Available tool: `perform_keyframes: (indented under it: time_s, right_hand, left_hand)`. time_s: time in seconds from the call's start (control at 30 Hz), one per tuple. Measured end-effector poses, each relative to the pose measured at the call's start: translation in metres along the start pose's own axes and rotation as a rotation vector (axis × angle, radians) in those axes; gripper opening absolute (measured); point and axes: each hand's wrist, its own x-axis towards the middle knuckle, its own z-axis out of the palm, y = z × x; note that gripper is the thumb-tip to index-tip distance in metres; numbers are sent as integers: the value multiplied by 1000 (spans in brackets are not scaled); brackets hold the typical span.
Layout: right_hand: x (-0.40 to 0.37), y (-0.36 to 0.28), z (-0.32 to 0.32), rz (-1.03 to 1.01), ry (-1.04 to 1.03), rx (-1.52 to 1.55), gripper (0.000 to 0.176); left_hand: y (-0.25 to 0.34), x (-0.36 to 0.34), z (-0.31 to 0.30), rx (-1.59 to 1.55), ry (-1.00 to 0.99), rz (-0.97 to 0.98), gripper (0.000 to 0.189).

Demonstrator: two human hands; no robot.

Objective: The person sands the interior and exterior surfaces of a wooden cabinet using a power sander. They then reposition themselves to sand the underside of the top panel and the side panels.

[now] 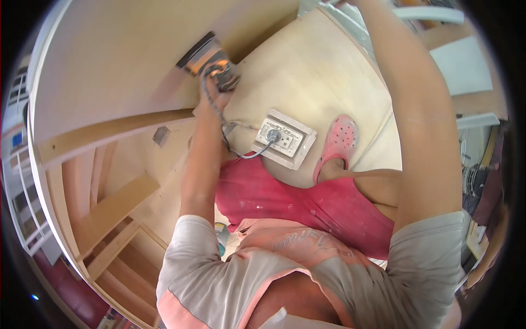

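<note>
My left hand is wrapped round a power sander with orange and dark grey parts. The sander's flat pad lies against a pale wooden panel at the upper left. A grey cord runs from it past my forearm to a white outlet box on the pale board below. At the top edge my right hand is mostly cut off, near the board's upper corner, and its fingers cannot be made out.
A pink clog is on my foot, beside the outlet box. Wooden framing with slats stands at the lower left. White rails are at the far left. At the right edge another person's arm shows, near hanging wires.
</note>
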Motion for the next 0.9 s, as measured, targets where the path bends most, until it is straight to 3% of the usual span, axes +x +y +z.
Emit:
perform_keyframes:
  time_s: [0.17, 0.37, 0.43, 0.47, 0.53, 0.63, 0.7, 0.8, 0.9]
  right_hand:
    - [-20, -31, 25, -41, -58, -212, 45]
    - [-10, -38, 68, -148, -79, -293, 44]
    - [-13, -40, 80, -170, -67, -308, 43]
    - [-18, -47, 83, -123, -157, -264, 47]
    - [-22, -49, 92, -68, -243, -224, 52]
    - [-26, -42, 123, -171, -176, -304, 54]
    - [-39, -45, 140, -159, -320, -306, 51]
    - [-55, -35, 173, -225, -360, -170, 54]
    - [-89, -25, 200, -219, -549, 154, 65]
  left_hand:
    - [-9, -6, 35, 41, 55, 37, 20]
    - [18, -33, -28, 39, -60, 25, 12]
    - [34, -27, -78, -33, -201, -64, 11]
    - [38, -35, -83, -34, -201, -74, 11]
    - [40, -53, -88, 43, -14, 63, 11]
    - [44, -59, -89, 145, -8, 69, 11]
    - [40, -52, -86, 73, -41, 64, 12]
    - [28, -61, -62, -43, -120, 39, 19]
    - [19, -70, -53, 152, -303, 40, 39]
